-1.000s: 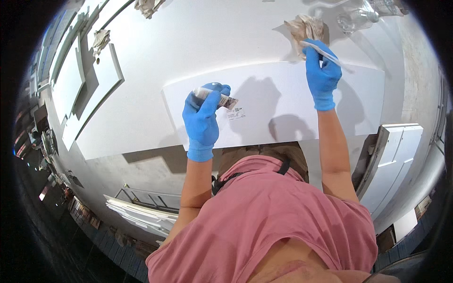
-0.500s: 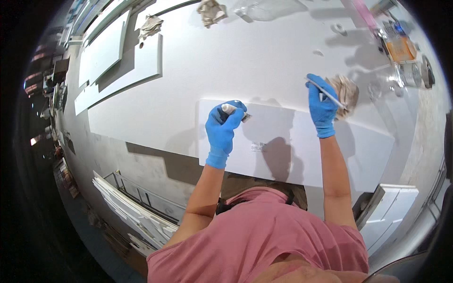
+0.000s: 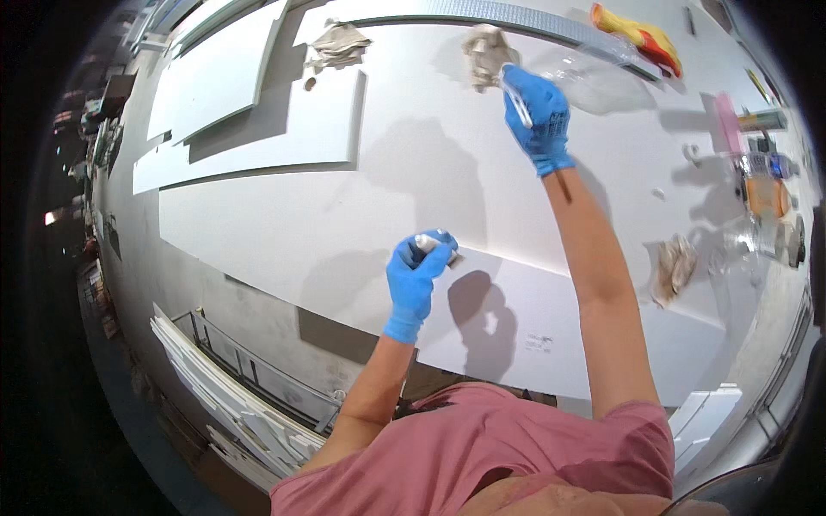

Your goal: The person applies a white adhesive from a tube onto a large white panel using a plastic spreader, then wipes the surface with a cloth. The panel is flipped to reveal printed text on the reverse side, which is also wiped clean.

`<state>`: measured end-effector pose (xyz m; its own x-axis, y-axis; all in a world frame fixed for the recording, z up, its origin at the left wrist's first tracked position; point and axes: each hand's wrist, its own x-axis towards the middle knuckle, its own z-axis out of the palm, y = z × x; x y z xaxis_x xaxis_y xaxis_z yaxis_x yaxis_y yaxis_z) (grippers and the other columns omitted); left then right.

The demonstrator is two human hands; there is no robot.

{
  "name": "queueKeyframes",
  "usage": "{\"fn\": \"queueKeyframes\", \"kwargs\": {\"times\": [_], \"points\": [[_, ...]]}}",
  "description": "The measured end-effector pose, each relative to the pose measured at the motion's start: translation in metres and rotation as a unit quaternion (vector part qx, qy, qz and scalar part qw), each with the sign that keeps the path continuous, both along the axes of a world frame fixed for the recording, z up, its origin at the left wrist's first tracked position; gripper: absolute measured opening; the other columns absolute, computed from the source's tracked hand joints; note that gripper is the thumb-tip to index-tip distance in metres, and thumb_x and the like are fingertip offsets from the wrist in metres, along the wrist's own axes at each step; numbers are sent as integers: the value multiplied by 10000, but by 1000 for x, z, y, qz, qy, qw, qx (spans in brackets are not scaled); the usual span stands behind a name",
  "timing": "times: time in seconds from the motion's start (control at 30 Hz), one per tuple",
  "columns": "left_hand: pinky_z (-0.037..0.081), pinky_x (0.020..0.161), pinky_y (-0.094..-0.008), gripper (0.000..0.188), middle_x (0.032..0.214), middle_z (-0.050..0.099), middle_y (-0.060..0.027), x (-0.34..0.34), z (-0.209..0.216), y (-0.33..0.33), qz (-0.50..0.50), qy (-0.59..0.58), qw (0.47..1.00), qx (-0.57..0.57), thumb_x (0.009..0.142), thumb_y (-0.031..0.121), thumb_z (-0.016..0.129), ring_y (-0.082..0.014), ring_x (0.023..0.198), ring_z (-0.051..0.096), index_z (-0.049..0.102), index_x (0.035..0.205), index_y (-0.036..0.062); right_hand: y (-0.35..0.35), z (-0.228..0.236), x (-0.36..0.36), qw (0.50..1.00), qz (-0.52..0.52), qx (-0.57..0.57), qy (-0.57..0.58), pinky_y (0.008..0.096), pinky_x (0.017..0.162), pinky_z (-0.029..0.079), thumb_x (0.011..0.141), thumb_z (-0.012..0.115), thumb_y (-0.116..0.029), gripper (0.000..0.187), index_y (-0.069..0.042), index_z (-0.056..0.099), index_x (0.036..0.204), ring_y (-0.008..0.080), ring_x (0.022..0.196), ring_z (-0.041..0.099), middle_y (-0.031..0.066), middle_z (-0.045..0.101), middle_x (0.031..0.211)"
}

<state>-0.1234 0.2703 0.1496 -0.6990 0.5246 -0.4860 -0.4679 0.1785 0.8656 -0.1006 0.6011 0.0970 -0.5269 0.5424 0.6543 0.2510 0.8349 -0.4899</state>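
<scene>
Both my hands wear blue gloves. My left hand (image 3: 413, 279) is closed around a small white tube (image 3: 426, 243) above the near edge of the large white panel. Far forward, my right hand (image 3: 539, 116) holds a slim white stick-like tool (image 3: 519, 105) along its fingers. Its fingertips are at the edge of a crumpled beige cloth (image 3: 489, 53); I cannot tell whether they grip it. Under my arms lies a smaller white board (image 3: 551, 310) with a little printed label (image 3: 539, 343). A second beige cloth (image 3: 674, 271) rests at that board's far right.
White boards (image 3: 284, 142) are stacked at the far left, with another crumpled cloth (image 3: 340, 45) on them. Clear plastic wrap (image 3: 594, 82), a metal strip (image 3: 533, 24) and a yellow-red glove (image 3: 641, 39) lie at the back. Bottles (image 3: 764, 196) stand at the right edge.
My right hand has moved forward and left, from beside the right-hand cloth to the cloth at the back, still holding the stick. The view has shifted; my left hand keeps the tube.
</scene>
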Motion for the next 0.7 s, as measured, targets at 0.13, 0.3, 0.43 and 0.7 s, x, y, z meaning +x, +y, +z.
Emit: {"fn": "queueKeyframes", "kwargs": {"times": [0.13,0.3,0.43,0.7], "points": [[593,943,-390,202,1112,756,-141,-38,-14,-31,10,-14,999,-27,954,28,716,-221,1010,733,688,1148,-22,34,-30,-74,997,-11,66,-42,458,740,567,856,726,-121,164,-129,663,1006,352,796,677,127,676,834],[593,917,-378,216,1094,758,-128,-71,-25,-40,33,-38,999,-17,953,46,728,-209,998,729,691,1157,-15,49,-90,-82,988,-32,34,-151,487,796,564,905,683,-103,183,-119,674,1087,385,894,695,163,713,953],[595,901,-374,194,1086,751,-130,-88,-29,-39,52,-42,998,-1,966,47,720,-203,976,725,693,1148,-18,29,-83,-82,983,-12,16,-180,486,832,555,938,642,-86,224,-112,682,1157,403,970,686,179,718,1058],[597,919,-387,208,1111,739,-138,-99,-20,-15,17,-45,998,47,979,45,703,-230,1016,731,679,1173,-27,-45,-64,-61,980,46,-54,-187,476,908,535,858,698,-37,162,-93,679,1009,396,1038,635,165,690,1049]]}}
